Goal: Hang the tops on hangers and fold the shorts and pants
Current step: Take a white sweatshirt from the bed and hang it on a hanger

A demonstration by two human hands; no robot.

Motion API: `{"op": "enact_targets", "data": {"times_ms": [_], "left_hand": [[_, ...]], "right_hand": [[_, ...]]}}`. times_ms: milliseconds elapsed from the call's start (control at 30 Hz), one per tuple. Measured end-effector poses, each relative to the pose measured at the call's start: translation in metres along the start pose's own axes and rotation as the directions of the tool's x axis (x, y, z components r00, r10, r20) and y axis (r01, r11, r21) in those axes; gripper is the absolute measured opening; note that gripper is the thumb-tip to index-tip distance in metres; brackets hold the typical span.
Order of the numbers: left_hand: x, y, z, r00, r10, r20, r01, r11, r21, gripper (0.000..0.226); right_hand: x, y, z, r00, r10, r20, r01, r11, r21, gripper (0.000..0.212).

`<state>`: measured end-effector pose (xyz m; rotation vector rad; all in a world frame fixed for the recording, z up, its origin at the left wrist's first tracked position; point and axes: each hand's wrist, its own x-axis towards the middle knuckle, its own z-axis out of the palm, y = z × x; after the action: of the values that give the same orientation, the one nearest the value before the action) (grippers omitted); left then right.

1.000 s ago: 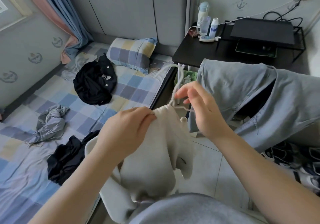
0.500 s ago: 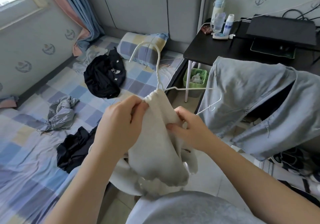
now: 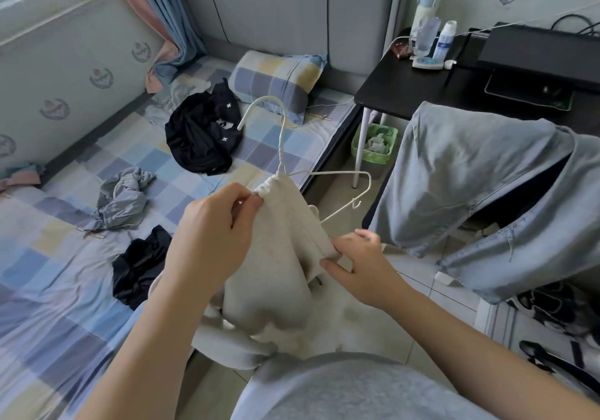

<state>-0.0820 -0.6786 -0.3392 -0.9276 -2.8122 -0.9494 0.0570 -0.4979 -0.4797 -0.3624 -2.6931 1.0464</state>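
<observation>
While your left hand [image 3: 214, 234] pinches the collar of the cream top [image 3: 279, 257] held beside the bed, under the now upright white hanger [image 3: 281, 147], and your right hand [image 3: 360, 264] has dropped to pinch the loose fold, treat the bare right arm as undressed; no writing is legible.

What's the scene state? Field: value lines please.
white hanger: hook sticks up from the neck of the cream top; one arm bare outside the fabric
left hand: pinches cream top at its neck
right hand: grips cream top's edge lower down
bed: black garment, second black garment, grey garment lie crumpled
jeans: draped over a chair by the desk
status: top not yet fully on hanger
</observation>
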Motion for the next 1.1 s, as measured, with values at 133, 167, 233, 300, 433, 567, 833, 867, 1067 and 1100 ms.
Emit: {"op": "enact_targets", "data": {"times_ms": [133, 167, 233, 300, 433, 567, 833, 867, 1067, 1100], "left_hand": [[-0.002, -0.009, -0.022, 0.999, 0.034, -0.004, -0.034, 0.999, -0.026, 0.018], [-0.002, -0.014, -0.031, 0.999, 0.047, 0.004, -0.046, 0.999, -0.026, 0.016], [-0.003, -0.022, -0.045, 0.997, 0.054, 0.051, -0.053, 0.998, -0.033, 0.01], [-0.005, -0.028, -0.052, 0.993, 0.05, 0.104, -0.045, 0.998, -0.046, 0.012], [-0.009, -0.038, -0.056, 0.985, 0.035, 0.171, -0.027, 0.999, -0.045, 0.02], [-0.013, -0.04, -0.048, 0.947, 0.034, 0.319, -0.038, 0.999, 0.007, 0.012], [-0.017, -0.011, -0.001, 0.9, 0.207, 0.384, -0.206, 0.978, -0.043, 0.023], [-0.017, -0.01, 0.002, 0.893, 0.232, 0.385, -0.228, 0.972, -0.056, 0.021], [-0.007, -0.033, 0.005, 0.888, 0.294, 0.353, -0.259, 0.955, -0.144, 0.021], [-0.004, -0.038, 0.007, 0.893, 0.308, 0.329, -0.277, 0.951, -0.138, 0.017]], "right_hand": [[-0.002, 0.024, 0.007, 0.961, 0.154, 0.229, -0.12, 0.981, -0.153, 0.022], [-0.004, 0.03, 0.006, 0.952, 0.178, 0.249, -0.129, 0.971, -0.199, 0.021], [-0.005, 0.041, 0.002, 0.951, 0.196, 0.241, -0.118, 0.945, -0.305, 0.035], [-0.004, 0.049, -0.006, 0.966, 0.184, 0.179, -0.102, 0.916, -0.389, 0.036], [0.002, 0.061, -0.026, 0.965, 0.235, 0.116, -0.179, 0.915, -0.36, 0.022], [0.008, 0.045, -0.054, 0.978, 0.173, 0.117, -0.176, 0.984, 0.016, 0.016], [0.013, -0.054, -0.065, 0.99, -0.102, 0.097, 0.066, 0.945, 0.321, 0.021], [0.014, -0.06, -0.066, 0.991, -0.097, 0.093, 0.058, 0.934, 0.353, 0.023], [0.014, -0.054, -0.089, 0.982, -0.054, 0.182, -0.059, 0.825, 0.561, 0.021], [0.015, -0.052, -0.092, 0.981, -0.044, 0.187, -0.073, 0.814, 0.576, 0.025]]}}
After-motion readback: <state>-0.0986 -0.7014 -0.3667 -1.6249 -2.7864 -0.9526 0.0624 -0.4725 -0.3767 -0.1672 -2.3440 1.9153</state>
